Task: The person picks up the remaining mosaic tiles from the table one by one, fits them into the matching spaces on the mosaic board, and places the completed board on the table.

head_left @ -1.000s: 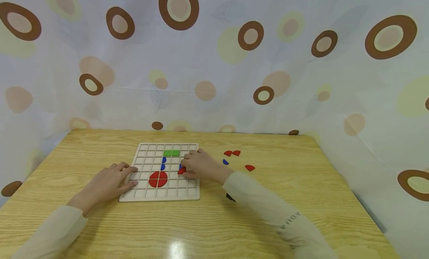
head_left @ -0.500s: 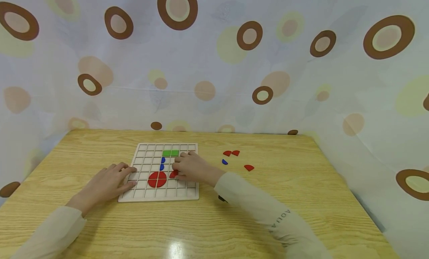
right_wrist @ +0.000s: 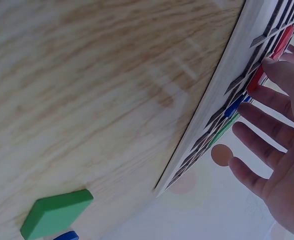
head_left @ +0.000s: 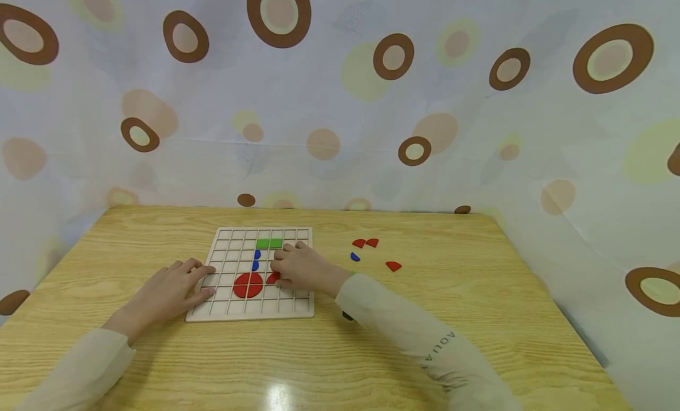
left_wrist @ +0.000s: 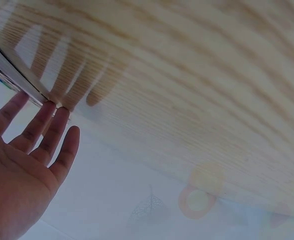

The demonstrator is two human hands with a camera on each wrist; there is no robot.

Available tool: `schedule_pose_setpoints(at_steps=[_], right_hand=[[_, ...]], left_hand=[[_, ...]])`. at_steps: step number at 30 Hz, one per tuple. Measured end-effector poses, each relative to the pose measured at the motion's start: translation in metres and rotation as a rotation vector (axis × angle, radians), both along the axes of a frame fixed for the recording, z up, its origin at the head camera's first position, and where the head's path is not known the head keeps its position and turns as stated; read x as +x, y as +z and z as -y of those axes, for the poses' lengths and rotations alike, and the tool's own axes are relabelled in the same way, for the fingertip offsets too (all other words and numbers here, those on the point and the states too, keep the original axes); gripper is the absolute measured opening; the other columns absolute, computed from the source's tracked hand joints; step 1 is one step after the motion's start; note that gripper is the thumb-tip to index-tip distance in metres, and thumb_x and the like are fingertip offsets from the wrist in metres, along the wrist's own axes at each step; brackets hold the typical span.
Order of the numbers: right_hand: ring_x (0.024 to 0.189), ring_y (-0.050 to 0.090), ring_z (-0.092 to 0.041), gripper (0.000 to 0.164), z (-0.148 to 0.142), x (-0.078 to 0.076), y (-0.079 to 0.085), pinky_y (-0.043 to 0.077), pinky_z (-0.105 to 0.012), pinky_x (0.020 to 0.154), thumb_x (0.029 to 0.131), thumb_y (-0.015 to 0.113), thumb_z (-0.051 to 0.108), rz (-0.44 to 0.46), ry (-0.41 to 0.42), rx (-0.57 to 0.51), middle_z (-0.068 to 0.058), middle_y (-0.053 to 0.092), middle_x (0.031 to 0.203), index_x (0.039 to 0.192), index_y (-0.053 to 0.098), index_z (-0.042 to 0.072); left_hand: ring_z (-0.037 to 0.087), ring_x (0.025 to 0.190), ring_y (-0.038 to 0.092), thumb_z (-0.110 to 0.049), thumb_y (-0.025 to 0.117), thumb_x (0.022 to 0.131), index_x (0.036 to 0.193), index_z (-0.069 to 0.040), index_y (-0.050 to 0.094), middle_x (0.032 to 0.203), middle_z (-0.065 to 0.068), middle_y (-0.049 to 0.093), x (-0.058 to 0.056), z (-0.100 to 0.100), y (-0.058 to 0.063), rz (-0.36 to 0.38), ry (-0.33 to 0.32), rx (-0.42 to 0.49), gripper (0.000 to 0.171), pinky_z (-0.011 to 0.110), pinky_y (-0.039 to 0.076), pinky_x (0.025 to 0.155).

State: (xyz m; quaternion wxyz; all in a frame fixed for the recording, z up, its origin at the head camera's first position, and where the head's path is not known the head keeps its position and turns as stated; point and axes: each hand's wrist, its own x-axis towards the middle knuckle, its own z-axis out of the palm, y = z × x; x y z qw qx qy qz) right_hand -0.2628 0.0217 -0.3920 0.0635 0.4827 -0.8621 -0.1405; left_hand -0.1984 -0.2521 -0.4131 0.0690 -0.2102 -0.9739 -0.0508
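Note:
A white grid board (head_left: 223, 307) lies on the table with a red disc of quarter-circle pieces (head_left: 241, 279), two blue half-round pieces (head_left: 257, 266) and two green squares (head_left: 262, 244) in its cells. My right hand (head_left: 303, 269) is over the board's right half, thumb and index finger pinching a red quarter-circle piece (head_left: 273, 278) just right of the disc. In the right wrist view a blue piece (right_wrist: 234, 106) shows by the middle fingertip. My left hand (head_left: 167, 293) rests its extended fingertips (left_wrist: 48, 106) on the board's left edge.
Right of the board lie two red quarter pieces (head_left: 359, 243) side by side, a blue half-round piece (head_left: 355, 257) and another red quarter piece (head_left: 394, 266). A green piece (right_wrist: 57, 215) lies on the table beneath the right wrist. A patterned cloth (head_left: 324, 175) hangs behind the table.
My right hand has slid left across the board with the red piece, from its right side to beside the red disc. The left hand has kept its place on the board's edge.

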Motion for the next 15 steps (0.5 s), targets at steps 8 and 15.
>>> schedule_pose_setpoints(at_steps=[8, 15], right_hand=[[0.095, 0.051, -0.012, 0.028, 0.0002, -0.0004, -0.0033, 0.043, -0.029, 0.081, 0.091, 0.05, 0.045, 0.0, 0.0, -0.013, 0.008, 0.057, 0.106, 0.104, 0.06, 0.023], [0.094, 0.051, -0.011, 0.029, -0.0022, -0.0011, -0.005, 0.044, -0.028, 0.079, 0.09, 0.05, 0.046, -0.026, 0.009, -0.038, 0.008, 0.057, 0.107, 0.104, 0.061, 0.024]], left_hand=[[0.033, 0.098, 0.056, -0.04, 0.058, 0.087, 0.121, -0.011, 0.058, 0.111, 0.013, 0.057, 0.0009, 0.0003, -0.0002, 0.011, 0.005, -0.005, 0.045, 0.054, 0.045, 0.08], [0.033, 0.099, 0.055, -0.038, 0.058, 0.087, 0.121, -0.01, 0.057, 0.112, 0.014, 0.057, 0.0005, -0.0002, -0.0012, 0.02, 0.012, 0.0, 0.044, 0.055, 0.045, 0.081]])
